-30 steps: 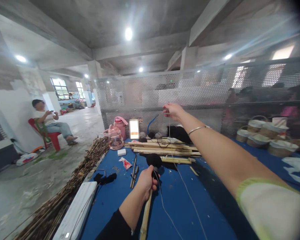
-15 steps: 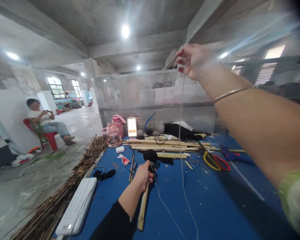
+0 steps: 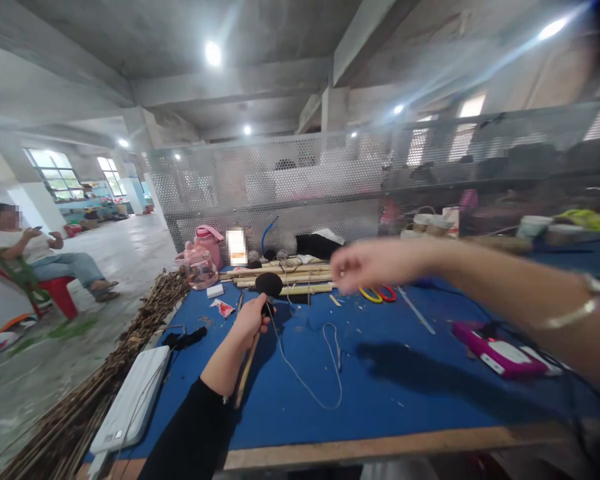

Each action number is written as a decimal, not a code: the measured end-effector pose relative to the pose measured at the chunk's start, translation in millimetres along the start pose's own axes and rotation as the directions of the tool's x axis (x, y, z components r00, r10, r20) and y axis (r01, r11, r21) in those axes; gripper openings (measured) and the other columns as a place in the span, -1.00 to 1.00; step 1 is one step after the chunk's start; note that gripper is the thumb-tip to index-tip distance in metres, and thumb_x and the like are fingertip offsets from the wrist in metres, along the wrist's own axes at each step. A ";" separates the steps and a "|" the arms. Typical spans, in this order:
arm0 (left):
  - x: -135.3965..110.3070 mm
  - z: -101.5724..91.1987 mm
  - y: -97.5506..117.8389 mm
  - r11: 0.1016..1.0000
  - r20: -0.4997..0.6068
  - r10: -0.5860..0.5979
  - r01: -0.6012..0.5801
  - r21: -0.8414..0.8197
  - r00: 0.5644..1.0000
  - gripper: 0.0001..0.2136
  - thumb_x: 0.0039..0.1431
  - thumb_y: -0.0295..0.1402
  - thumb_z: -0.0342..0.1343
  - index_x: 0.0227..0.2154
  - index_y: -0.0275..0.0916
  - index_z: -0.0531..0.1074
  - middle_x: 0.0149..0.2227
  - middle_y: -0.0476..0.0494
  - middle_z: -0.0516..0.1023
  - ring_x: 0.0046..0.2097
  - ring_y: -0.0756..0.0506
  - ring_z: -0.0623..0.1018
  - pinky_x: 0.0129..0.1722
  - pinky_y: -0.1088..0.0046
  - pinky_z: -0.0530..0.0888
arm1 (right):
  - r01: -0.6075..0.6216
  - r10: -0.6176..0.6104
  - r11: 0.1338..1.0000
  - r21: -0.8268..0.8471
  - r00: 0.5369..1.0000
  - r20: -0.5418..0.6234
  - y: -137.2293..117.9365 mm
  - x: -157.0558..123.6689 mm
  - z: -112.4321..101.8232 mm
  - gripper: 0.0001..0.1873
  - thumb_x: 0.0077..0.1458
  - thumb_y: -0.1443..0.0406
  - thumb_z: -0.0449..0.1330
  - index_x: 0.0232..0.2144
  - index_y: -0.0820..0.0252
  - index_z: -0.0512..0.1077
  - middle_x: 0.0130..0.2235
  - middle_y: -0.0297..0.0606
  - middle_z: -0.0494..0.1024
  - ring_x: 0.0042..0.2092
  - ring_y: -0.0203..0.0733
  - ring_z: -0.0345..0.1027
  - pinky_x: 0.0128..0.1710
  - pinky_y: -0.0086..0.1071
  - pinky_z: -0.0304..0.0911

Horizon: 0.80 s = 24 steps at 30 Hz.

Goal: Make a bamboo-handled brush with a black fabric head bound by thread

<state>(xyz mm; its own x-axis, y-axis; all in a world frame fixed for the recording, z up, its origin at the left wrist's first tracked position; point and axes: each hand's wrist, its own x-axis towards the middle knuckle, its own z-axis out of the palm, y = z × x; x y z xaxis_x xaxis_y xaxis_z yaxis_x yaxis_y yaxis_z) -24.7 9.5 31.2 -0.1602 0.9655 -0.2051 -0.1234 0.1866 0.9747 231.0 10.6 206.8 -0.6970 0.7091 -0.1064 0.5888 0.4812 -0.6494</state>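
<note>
My left hand (image 3: pixel 250 319) is closed round a bamboo stick (image 3: pixel 243 377) topped with a black ball (image 3: pixel 269 284), held upright over the blue table (image 3: pixel 410 407). A pale thread (image 3: pixel 330 395) runs from the ball and lies in a loose loop on the table. My right hand (image 3: pixel 363 267) hovers above the table to the right of the ball, blurred by motion, its fingers curled; the thread does not visibly reach it. A bangle sits on that wrist.
Bamboo sticks (image 3: pixel 280 275), yellow and red scissors (image 3: pixel 377 294), a pink bottle (image 3: pixel 207 241) and a clear jug (image 3: pixel 197 268) lie at the back. A pink object (image 3: pixel 495 341) sits right, a white box (image 3: pixel 133 400) and twigs (image 3: pixel 100 387) left. A person (image 3: pixel 35 253) sits far left.
My right hand came down from head height to just above the table. The thread, which hung taut from it, now lies slack on the table. The view has swung to the right.
</note>
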 end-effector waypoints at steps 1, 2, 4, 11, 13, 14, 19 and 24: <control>-4.9 -0.2 6.4 1.000 0.012 0.020 -0.020 0.016 1.000 -0.70 0.11 -0.14 0.03 -0.48 -0.33 0.32 -0.56 -0.01 0.36 -0.67 0.16 0.19 -0.73 0.66 0.05 | -0.022 0.023 1.000 -0.012 0.987 0.159 17.2 -12.6 21.6 -0.71 -0.40 0.25 0.43 -0.52 0.23 0.51 -0.55 -0.34 0.48 -0.59 -0.30 0.31 -0.60 -0.44 0.19; -10.1 -0.2 12.8 0.998 0.025 0.045 -0.046 0.039 0.999 -0.70 0.10 -0.13 0.04 -0.48 -0.32 0.32 -0.56 -0.01 0.36 -0.67 0.15 0.19 -0.73 0.65 0.05 | -0.013 0.021 0.999 -0.036 0.978 0.208 33.1 -23.3 40.2 -0.63 -0.54 0.26 0.46 -0.52 0.20 0.52 -0.51 -0.31 0.51 -0.53 -0.20 0.38 -0.56 -0.39 0.25; -20.8 0.9 25.4 0.980 0.052 0.136 -0.142 0.141 0.989 -0.69 0.11 -0.11 0.01 -0.48 -0.31 0.33 -0.58 0.01 0.34 -0.68 0.14 0.17 -0.72 0.64 0.03 | -0.018 0.019 0.982 -0.189 1.000 0.005 58.0 -36.2 67.6 -0.55 -0.45 0.23 0.43 -0.35 0.14 0.54 -0.26 -0.17 0.56 -0.21 0.05 0.44 -0.25 -0.22 0.33; -61.1 31.2 48.4 0.604 0.221 0.515 -0.534 0.592 0.828 -0.67 0.20 -0.16 -0.13 -0.39 -0.30 0.41 -0.52 -0.08 0.43 -0.51 0.00 0.38 -0.50 0.51 0.26 | 0.179 -0.022 0.876 0.447 0.942 -0.334 59.3 15.0 122.9 -0.22 -0.17 0.20 0.26 0.12 0.16 0.11 0.12 -0.01 0.28 0.12 -0.01 0.19 0.07 -0.11 0.12; -69.3 41.1 45.6 0.494 0.226 0.571 -0.550 0.673 0.789 -0.72 0.20 -0.23 -0.13 -0.34 -0.29 0.42 -0.43 -0.15 0.50 -0.39 -0.06 0.44 -0.38 0.47 0.29 | 0.230 -0.050 0.670 0.706 0.962 -0.267 50.9 37.2 140.8 -0.28 -0.27 0.32 0.25 0.02 0.15 0.18 -0.03 -0.12 0.42 0.01 -0.09 0.29 -0.02 -0.22 0.19; -71.7 43.8 43.1 0.461 0.213 0.587 -0.539 0.705 0.781 -0.73 0.21 -0.25 -0.13 -0.30 -0.28 0.42 -0.38 -0.18 0.52 -0.34 -0.09 0.46 -0.35 0.44 0.30 | 0.206 -0.070 0.555 0.806 0.977 -0.202 48.3 45.8 148.6 -0.33 -0.30 0.36 0.22 -0.03 0.15 0.21 -0.15 -0.19 0.48 -0.10 -0.14 0.36 -0.09 -0.27 0.23; -67.2 33.6 30.3 0.432 0.120 0.612 -0.458 0.777 0.781 -0.72 0.22 -0.26 -0.14 -0.20 -0.29 0.40 -0.27 -0.25 0.54 -0.25 -0.15 0.49 -0.28 0.40 0.32 | 0.016 0.050 0.288 0.957 0.998 -0.032 48.3 59.4 164.3 -0.66 -0.30 0.36 0.20 -0.35 0.18 0.27 -0.66 -0.57 0.19 -0.65 -0.47 -0.02 -0.65 -0.57 -0.02; -59.4 23.4 22.8 0.510 0.149 0.553 -0.474 0.718 0.820 -0.70 0.19 -0.22 -0.09 -0.20 -0.31 0.42 -0.35 -0.20 0.53 -0.32 -0.11 0.47 -0.28 0.41 0.33 | 0.127 0.175 0.431 0.893 0.959 -0.221 50.3 54.9 157.7 -0.53 -0.17 0.04 0.25 -0.66 0.16 0.07 -0.72 -0.58 -0.03 -0.67 -0.49 -0.28 -0.72 -0.52 -0.37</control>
<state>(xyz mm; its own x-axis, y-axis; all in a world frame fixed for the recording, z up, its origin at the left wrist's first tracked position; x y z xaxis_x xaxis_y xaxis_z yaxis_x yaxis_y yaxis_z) 4.9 -39.4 67.7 -0.0540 0.9217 0.3842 0.7159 -0.2325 0.6583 157.8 -7.6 49.6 -0.4748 0.8787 -0.0495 -0.2001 -0.1625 -0.9662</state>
